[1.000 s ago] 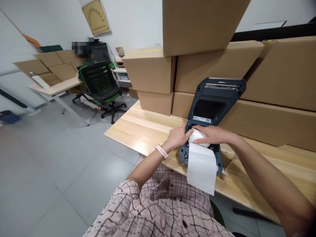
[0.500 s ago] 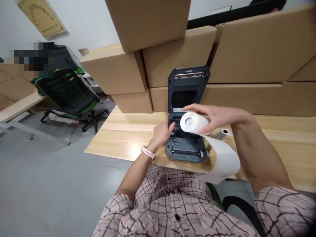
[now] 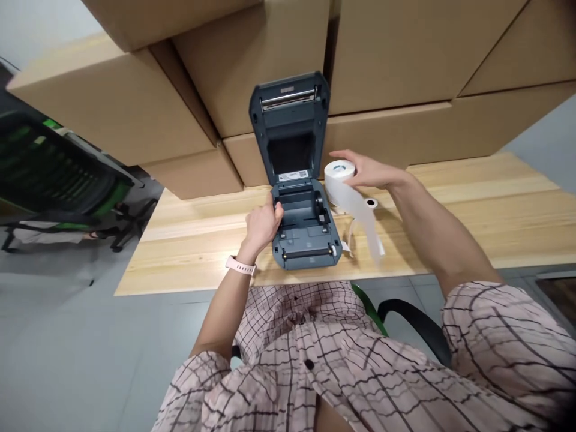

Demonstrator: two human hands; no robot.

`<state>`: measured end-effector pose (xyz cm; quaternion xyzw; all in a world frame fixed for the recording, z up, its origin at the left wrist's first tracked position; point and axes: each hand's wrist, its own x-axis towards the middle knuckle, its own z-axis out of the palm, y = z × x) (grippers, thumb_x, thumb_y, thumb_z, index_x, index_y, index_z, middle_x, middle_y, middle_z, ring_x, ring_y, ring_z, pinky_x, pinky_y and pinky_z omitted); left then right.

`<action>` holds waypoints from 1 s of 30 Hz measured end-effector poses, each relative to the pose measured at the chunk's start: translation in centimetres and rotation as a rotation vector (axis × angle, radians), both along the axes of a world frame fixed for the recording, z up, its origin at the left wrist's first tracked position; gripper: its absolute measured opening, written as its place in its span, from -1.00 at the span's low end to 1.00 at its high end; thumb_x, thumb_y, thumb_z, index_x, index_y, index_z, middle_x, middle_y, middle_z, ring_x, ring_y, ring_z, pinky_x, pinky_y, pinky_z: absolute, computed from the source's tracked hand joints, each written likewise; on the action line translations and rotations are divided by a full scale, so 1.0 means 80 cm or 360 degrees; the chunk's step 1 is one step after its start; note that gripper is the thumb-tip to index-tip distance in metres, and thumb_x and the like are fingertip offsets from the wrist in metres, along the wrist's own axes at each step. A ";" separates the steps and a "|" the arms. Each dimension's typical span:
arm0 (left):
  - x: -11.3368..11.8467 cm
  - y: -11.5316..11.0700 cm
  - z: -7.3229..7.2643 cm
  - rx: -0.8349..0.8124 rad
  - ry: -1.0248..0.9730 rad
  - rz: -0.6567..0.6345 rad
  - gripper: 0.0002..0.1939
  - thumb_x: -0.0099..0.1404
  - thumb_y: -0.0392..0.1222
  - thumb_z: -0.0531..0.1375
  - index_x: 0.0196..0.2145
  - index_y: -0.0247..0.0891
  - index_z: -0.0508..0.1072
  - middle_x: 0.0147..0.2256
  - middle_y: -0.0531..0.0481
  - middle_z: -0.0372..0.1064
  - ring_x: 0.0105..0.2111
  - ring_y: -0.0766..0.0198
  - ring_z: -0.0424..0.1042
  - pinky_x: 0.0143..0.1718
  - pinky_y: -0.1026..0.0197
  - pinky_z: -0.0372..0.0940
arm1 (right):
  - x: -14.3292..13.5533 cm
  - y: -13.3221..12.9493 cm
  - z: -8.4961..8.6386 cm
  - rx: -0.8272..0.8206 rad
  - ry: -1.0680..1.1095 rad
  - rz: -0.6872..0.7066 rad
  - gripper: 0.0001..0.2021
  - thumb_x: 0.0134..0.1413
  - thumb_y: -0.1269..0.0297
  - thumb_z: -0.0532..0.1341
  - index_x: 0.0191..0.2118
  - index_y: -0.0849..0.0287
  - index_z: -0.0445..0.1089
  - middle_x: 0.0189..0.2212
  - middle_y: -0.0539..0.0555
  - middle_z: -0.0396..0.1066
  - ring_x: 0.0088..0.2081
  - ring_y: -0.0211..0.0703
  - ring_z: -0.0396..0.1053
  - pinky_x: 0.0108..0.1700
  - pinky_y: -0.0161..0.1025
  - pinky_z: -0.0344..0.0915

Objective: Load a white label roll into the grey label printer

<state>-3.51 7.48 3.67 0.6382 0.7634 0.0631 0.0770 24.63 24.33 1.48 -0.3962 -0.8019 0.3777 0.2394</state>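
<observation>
A dark grey printer lies open on the wooden table, its lid tilted up against the boxes. My left hand grips the printer's left side, thumb over the edge. To the right of the printer, my right hand holds a white paper roll from its right side, with a loose strip of paper hanging toward the table's front. A small roll with a dark core lies just behind that strip. The printer's inner bay shows no roll.
Cardboard boxes are stacked along the back of the table. At the left stands a black and green chair, with part of a person's leg and foot below it. A black armrest is near my right side.
My right hand has moved the white roll from above the printer to its right side, and the roll now stands more upright. The view has shifted. My left hand stays on the printer.
</observation>
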 end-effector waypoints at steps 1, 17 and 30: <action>0.000 0.000 0.000 0.0002 0.0002 0.0006 -0.44 0.58 -0.05 -0.11 0.39 -0.29 0.28 -0.09 -0.34 0.65 -0.03 -0.20 0.62 0.01 -0.07 0.38 | -0.006 0.002 -0.008 -0.0048 0.0021 -0.0010 0.07 -0.19 0.12 0.52 0.47 0.17 0.16 0.37 0.27 0.34 0.29 0.27 0.41 0.33 0.24 0.37; 0.002 -0.001 0.010 -0.0029 -0.0072 -0.0088 -0.37 0.52 -0.06 -0.01 0.47 -0.24 0.16 0.08 -0.32 0.58 0.11 -0.20 0.55 0.13 -0.14 0.35 | 0.104 -0.096 -0.060 -0.0941 0.0740 -0.0248 -0.24 -0.15 0.32 0.56 0.24 -0.13 0.44 0.29 0.10 0.46 0.16 0.02 0.54 0.27 0.14 0.46; -0.032 0.007 -0.025 0.0015 -0.1010 -0.0181 -0.03 0.24 -0.26 0.24 0.54 -0.17 0.02 0.04 -0.14 0.60 -0.17 0.08 0.59 -0.02 0.01 0.50 | 0.118 -0.151 -0.026 0.0238 0.0631 0.0347 -0.28 0.03 -0.64 0.08 -0.07 -0.14 0.51 -0.66 -0.06 0.38 -0.59 -0.17 0.32 -0.32 -0.08 0.36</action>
